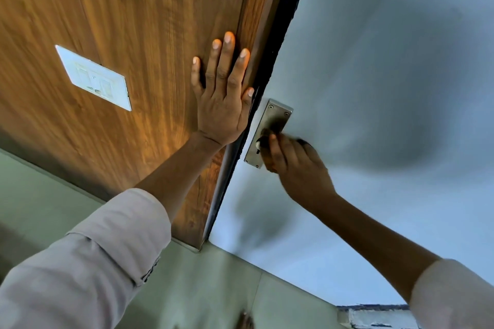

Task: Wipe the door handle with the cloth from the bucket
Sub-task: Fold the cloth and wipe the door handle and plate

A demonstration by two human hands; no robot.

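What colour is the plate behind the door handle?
Brushed silver metal backplate, clearest in the head view.

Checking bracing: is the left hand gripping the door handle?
No, the left hand lies flat and open on the wooden panel.

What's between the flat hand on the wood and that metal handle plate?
In the head view, only the dark door edge strip separates the left hand from the metal plate.

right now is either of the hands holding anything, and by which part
The left hand holds nothing; it lies flat on the wood panel. The right hand is closed at the door handle; blur hides any cloth.
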